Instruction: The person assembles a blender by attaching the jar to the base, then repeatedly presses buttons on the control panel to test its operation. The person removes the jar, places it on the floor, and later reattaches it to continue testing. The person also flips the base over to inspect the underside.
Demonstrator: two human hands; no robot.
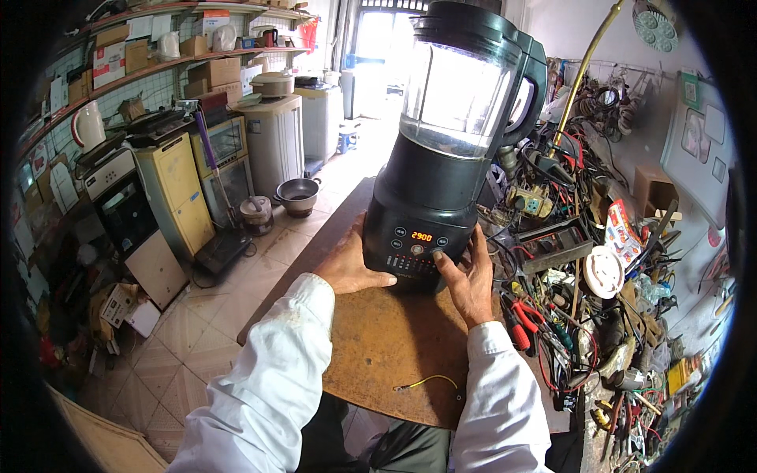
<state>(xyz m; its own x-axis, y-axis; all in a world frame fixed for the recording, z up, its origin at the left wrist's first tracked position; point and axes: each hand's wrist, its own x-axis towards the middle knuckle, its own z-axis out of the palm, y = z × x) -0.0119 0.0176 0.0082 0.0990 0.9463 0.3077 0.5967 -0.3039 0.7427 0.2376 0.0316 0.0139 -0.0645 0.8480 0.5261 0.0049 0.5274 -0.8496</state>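
Note:
A black blender base [422, 189] stands near the far end of a worn wooden bench top [371, 339], topped by a clear jug [441, 94] with a dark lid and handle. Its control panel [418, 256] shows a lit orange display and round buttons. My left hand [355, 264] grips the lower left side, thumb along the bottom front. My right hand [469, 280] holds the right side, its thumb pressed on or resting at a right-hand button. A short yellow wire [430, 378] with metal ends lies on the bench in front.
A jumbled pile of tools, cables and parts [568, 331] crowds the right side. Old appliances [169, 201] line the left wall below shelves [205, 55] of boxes. A metal pot [300, 205] sits on the tiled floor [189, 331]. A bright doorway [378, 71] is at the back.

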